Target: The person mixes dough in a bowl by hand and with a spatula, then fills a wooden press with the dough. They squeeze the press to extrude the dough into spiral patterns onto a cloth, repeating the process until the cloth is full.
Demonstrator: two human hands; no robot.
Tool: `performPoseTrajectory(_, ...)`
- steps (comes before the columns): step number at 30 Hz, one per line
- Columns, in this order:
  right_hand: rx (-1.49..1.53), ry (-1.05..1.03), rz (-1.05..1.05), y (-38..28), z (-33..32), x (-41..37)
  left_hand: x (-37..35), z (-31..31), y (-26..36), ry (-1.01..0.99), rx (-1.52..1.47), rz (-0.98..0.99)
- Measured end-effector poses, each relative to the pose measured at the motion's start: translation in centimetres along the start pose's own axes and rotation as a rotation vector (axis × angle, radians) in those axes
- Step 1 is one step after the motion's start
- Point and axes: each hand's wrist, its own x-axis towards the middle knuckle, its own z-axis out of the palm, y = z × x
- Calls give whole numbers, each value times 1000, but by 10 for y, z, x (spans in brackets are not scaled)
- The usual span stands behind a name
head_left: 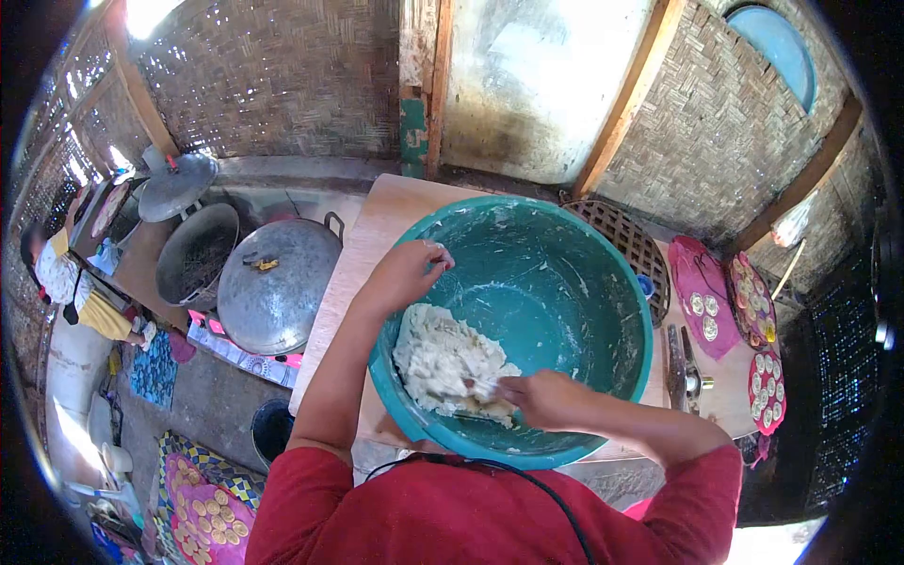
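Observation:
A large lump of pale, sticky dough (pixel 443 353) lies against the left side of a big green plastic basin (pixel 527 282). My left hand (pixel 411 273) hovers over the basin's left side, above the dough. Its fingers are bent, thumb apart, with bits of dough on the tips and nothing held. At the right edge of the lump, my right hand (pixel 551 400) has its fingers closed on the dough; the fingertips are partly blurred. Smears of dough coat the basin's inner wall.
The basin stands on a wooden table (pixel 391 202). Behind it leans a woven tray (pixel 621 235); to the right are metal tools (pixel 692 372) and pink sheets with round pieces (pixel 706 315). A lidded pot (pixel 280 287) stands left. Another person (pixel 80 287) is far left.

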Motion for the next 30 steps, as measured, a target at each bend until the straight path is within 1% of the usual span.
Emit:
performPoseTrajectory(2, -124, -96, 98, -10, -48, -31, -1, -1, 0, -4, 23, -10)
performPoseTrajectory(3, -124, -104, 97, -2, -53, -35, -2, -1, 1, -9, 45, -23)
performPoseTrajectory(4, -236, -54, 155, 5, -56, -39, -2, -2, 2, -11, 40, -30)
performPoseTrajectory(5, -343, -2, 213, 9, -56, -42, 0, -3, 2, -4, 47, -13)
performPoseTrajectory(6, -334, -7, 217, 18, -46, -38, 1, -3, 3, 0, 55, 7)
performPoseTrajectory(8, -386, 92, 204, 46, -13, -19, 1, -1, 3, -7, 29, -11)
performPoseTrajectory(9, -387, 93, 205, 50, -6, -6, 1, -1, 3, -2, 6, -29)
performPoseTrajectory(11, -192, -32, 283, 39, 11, 16, 1, 3, -2, -14, 6, -30)
performPoseTrajectory(12, -192, -32, 280, 30, 14, 19, 2, 2, -3, -15, 11, -23)
performPoseTrajectory(14, 56, -7, 162, 12, 18, 21, 5, 1, -2, -15, -3, -44)
performPoseTrajectory(16, 40, -43, 151, 10, 41, 28, 2, 4, 0, -22, -24, -65)
performPoseTrajectory(17, 17, -72, 135, 10, 47, 30, 2, 5, -1, -9, -2, -42)
performPoseTrajectory(18, 73, -47, 145, -3, 38, 19, 3, 3, -3, 7, 22, -16)
performPoseTrajectory(19, 66, -40, 143, -14, 22, 7, 4, 2, -3, 15, 25, -10)
performPoseTrajectory(21, -106, -167, 99, -24, -12, -21, 1, 4, -3, -11, 69, 30)
performPoseTrajectory(22, -110, -165, 97, -23, -22, -28, 1, 3, -1, -6, 71, 31)
performPoseTrajectory(24, -195, -66, 179, -19, -37, -37, -2, 0, 3, -10, 28, -21)
performPoseTrajectory(25, -201, -73, 176, -15, -39, -33, -2, 0, 2, -4, 25, -28)
performPoseTrajectory(26, -253, 12, 153, -8, -37, -28, -2, 1, 0, 13, -7, -16)
performPoseTrajectory(27, -303, 103, 129, -1, -33, -20, -2, 2, -1, 30, -36, -1)
performPoseTrajectory(28, -303, 105, 126, 8, -30, -7, -2, 2, -2, 31, -33, -1)
performPoseTrajectory(30, -305, 190, 222, 31, -14, 27, -1, 3, -4, 7, 28, 13)
